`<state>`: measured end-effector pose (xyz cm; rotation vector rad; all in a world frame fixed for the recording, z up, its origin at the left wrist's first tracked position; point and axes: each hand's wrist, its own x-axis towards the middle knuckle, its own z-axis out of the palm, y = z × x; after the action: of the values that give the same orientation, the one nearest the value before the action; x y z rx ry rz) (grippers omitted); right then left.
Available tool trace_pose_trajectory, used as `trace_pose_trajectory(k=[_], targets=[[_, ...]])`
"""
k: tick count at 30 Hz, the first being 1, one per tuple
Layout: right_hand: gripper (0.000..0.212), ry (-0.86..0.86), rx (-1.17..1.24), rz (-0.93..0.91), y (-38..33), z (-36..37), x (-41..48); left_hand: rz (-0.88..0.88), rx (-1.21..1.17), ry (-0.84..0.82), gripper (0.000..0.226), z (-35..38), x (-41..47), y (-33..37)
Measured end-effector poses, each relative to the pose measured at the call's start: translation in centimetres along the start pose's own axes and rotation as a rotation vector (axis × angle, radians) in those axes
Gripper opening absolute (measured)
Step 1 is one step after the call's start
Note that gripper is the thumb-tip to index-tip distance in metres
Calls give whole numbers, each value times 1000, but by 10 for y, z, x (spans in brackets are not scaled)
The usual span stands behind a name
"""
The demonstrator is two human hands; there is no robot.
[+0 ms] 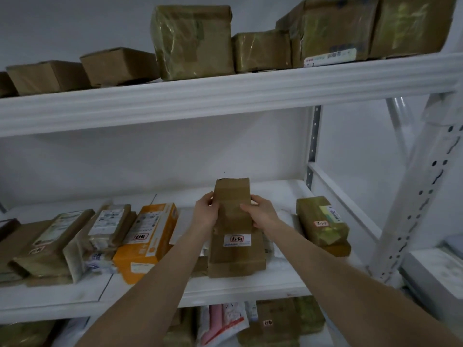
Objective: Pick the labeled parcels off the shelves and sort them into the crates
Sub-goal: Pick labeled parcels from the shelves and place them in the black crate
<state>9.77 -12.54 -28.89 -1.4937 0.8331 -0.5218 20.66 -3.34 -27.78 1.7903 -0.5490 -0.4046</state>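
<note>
Parcel (233, 201): narrow brown cardboard box, taped, standing on end over the middle shelf (250, 286), above a wider white-labelled box (236, 259). Left hand (206, 211) grips its left edge; right hand (263, 212) grips its right.

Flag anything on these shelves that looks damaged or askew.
The narrow brown box held by the left hand and right hand has a ragged, darkened top-left corner. On the middle shelf, the orange box lies at a slant among its neighbours.
</note>
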Motion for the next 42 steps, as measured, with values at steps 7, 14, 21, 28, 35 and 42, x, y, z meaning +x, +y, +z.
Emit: trace_pose_trajectory(k=[7,14,21,28,35,42], targets=[[53,-20,-299,-94,8,6,-5,149,476,80,38,9,3,-7],[44,226,-581,-95,24,-71,-3,542,524,0,51,91,-23,34],[58,418,-723,105,47,-154,-10,36,394,-461,45,189,-46,8],[61,351,-470,146,59,-168,-6,-152,49,-558,36,205,-52,2],[64,429,-217,100,46,-156,-6,40,31,-368,39,176,-49,30],[45,392,255,154,29,-140,-3,168,-45,-211,22,150,-39,52]])
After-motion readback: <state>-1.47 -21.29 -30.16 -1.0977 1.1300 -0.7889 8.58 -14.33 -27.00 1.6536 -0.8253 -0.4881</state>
